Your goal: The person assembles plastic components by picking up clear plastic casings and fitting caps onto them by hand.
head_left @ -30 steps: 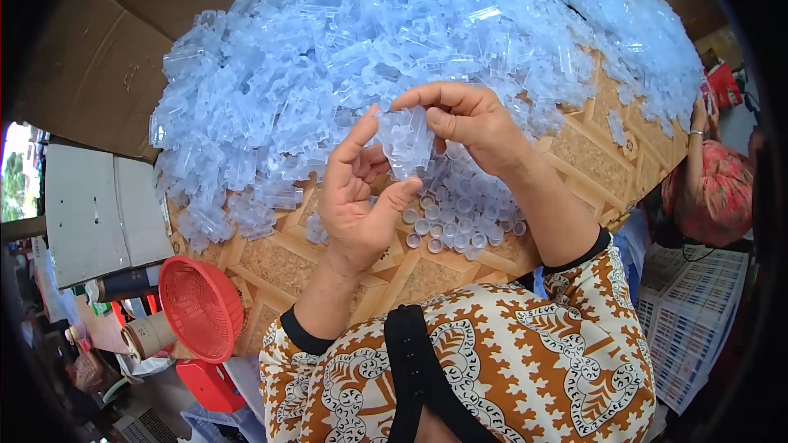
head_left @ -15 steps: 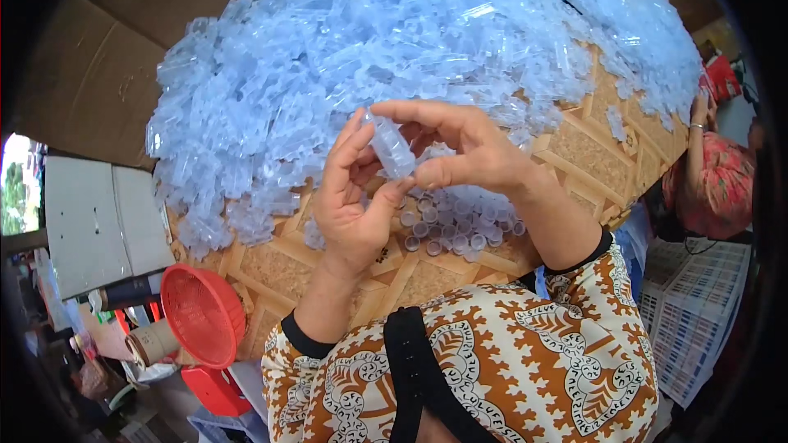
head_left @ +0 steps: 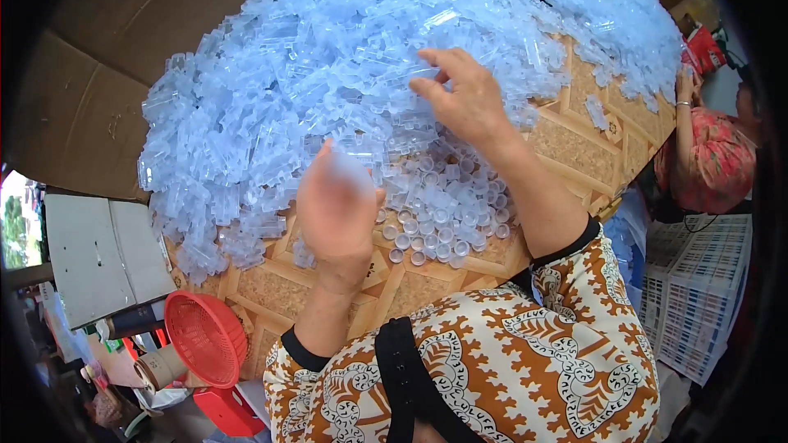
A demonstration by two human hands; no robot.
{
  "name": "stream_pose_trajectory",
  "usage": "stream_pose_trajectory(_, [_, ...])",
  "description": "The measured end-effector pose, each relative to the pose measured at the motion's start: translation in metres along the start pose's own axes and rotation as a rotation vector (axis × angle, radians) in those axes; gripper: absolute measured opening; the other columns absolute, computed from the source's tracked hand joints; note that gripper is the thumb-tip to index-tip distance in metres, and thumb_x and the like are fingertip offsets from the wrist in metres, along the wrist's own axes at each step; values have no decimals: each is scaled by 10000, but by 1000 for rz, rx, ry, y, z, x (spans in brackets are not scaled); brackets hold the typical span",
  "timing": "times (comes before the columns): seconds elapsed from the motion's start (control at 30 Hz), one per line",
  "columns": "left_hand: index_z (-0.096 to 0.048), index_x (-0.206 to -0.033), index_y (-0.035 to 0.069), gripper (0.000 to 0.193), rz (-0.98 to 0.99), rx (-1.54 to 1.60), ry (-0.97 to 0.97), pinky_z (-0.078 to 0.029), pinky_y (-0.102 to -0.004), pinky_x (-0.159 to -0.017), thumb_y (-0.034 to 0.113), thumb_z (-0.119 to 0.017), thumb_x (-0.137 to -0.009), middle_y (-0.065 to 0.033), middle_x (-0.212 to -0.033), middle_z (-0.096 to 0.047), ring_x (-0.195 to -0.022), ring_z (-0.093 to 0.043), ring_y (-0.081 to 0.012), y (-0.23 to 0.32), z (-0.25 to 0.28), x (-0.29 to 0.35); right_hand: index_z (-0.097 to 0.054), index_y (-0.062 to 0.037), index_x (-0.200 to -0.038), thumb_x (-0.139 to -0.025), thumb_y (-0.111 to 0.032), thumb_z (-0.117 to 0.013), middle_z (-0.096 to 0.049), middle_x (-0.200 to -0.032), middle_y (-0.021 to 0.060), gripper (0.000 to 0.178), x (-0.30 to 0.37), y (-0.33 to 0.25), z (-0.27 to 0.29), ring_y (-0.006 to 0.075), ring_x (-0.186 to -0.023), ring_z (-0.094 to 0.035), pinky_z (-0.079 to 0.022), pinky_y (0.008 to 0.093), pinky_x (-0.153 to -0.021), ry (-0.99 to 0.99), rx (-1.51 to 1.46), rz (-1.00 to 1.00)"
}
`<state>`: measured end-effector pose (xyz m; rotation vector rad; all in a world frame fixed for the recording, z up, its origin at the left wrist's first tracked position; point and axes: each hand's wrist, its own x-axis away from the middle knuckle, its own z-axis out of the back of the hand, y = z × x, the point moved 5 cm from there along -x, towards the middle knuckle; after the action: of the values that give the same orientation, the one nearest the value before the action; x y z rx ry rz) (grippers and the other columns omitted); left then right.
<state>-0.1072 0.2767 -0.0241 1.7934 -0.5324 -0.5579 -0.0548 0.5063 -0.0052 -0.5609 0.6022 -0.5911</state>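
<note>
Two hands working at a heap of clear plastic strips [head_left: 328, 90], left hand [head_left: 336, 209] hovering at its near edge, blurred, grip impossible to tell, right hand [head_left: 464, 98] resting on the heap, fingers spread, pinching nothing, strips lying every way, no common axis.

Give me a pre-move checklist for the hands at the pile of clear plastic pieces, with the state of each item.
1. Right hand on the heap of clear plastic pieces: ok, its fingertips rest on the heap.
2. Right hand has a piece pinched: cannot tell, the fingertips blend with the pieces.
3. Left hand sharp enough to judge: not ok, it is motion-blurred.
4. Left hand holds a piece: cannot tell, only a pale blur shows at its fingers.
5. Small round caps within reach: ok, they lie on the patterned tabletop between the hands.
6. Other person's arm away from the hands: ok, it is at the table's far right edge.
</note>
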Motion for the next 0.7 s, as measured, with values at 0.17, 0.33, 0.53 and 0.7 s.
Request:
stream_pose_trajectory(0.17, [-318, -1497, -7, 708, 17, 30, -19, -515, -316, -958, -51, -690, -896, -162, -1187, -636, -1084, -629, -176, -2, -4, -3, -729, -63, -1089, -785, -88, -781, -655, -909, 63, 309, -6, 13, -8, 145, -766, -599, -511, 292, -698, -107, -206, -78])
stream_pose_trajectory(0.33, [-350, -1480, -14, 678, -38, 6, -47, -522, -303, -930, -57, -689, -894, -146, -1168, -635, -1069, -630, -166, 1, -20, -16, -738, -83, -1033, -767, -119, -778, -669, -901, 93, 271, -8, 15, -11, 210, -726, -642, -534, 349, -687, -72, -231, -39])
stream_pose_trajectory(0.53, [-355, -1473, -27, 676, 37, 141, -73, -539, -275, -901, -62, -692, -889, -129, -1134, -628, -1041, -628, -146, 3, -43, -46, -746, -94, -1054, -798, -76, -750, -677, -896, 89, 257, -10, 14, -4, 171, -729, -633, -531, 316, -684, -31, -301, -61])
stream_pose_trajectory(0.7, [-433, -1400, -43, 592, 124, 183, -37, -559, -324, -955, -82, -694, -870, -162, -1378, -504, -1094, -636, -201, -11, -29, -48, -755, -79, -1064, -837, -66, -736, -690, -887, 63, 228, -12, 20, -3, 127, -720, -610, -516, 293, -672, -93, -381, -125])
